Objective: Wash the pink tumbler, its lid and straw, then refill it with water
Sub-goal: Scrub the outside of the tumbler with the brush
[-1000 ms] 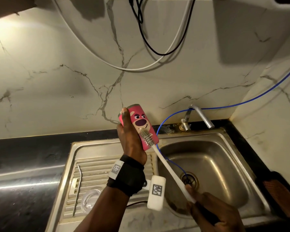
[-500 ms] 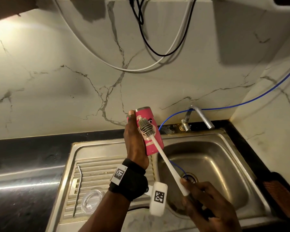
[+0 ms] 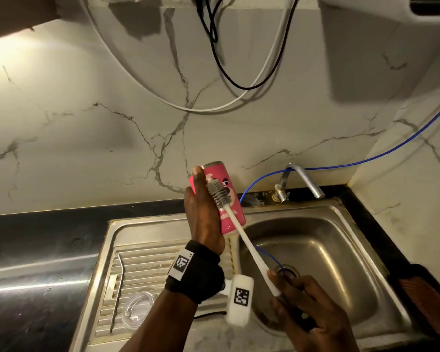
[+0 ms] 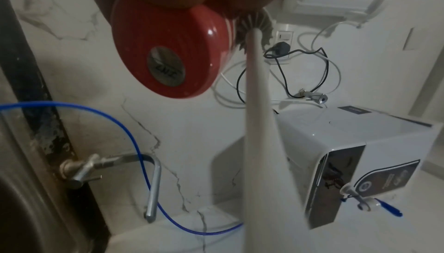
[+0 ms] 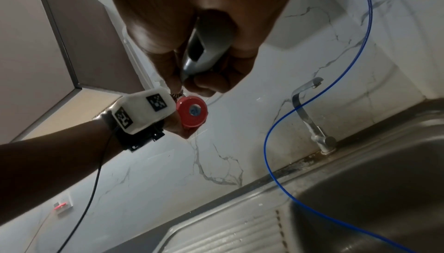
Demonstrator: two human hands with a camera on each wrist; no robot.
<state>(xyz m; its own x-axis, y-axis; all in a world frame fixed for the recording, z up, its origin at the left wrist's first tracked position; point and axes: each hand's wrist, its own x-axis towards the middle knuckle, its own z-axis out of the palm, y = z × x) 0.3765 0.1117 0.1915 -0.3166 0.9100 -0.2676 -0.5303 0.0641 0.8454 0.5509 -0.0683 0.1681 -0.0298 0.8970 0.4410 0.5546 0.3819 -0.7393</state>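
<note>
My left hand [image 3: 203, 212] grips the pink tumbler [image 3: 221, 191] with a bear face, holding it tilted above the sink's left edge. Its red base [image 4: 168, 48] fills the left wrist view and shows small in the right wrist view [image 5: 192, 111]. My right hand [image 3: 305, 308] grips the handle end of a long white bottle brush [image 3: 244, 237]; its grey bristle head [image 3: 217, 193] lies against the tumbler's side. A clear round lid [image 3: 137, 309] and a bent metal straw [image 3: 118, 285] lie on the drainboard.
A steel sink [image 3: 315, 260] with a drain sits under my hands, and a tap [image 3: 302, 179] stands behind it. A thin blue tube [image 3: 366, 161] runs from the right wall into the basin. Black counter [image 3: 36, 250] lies to the left. A white water purifier [image 4: 360, 152] hangs nearby.
The brush head has slid up the tumbler's side toward its top. The tumbler has turned in my left hand, so the bear face shows differently.
</note>
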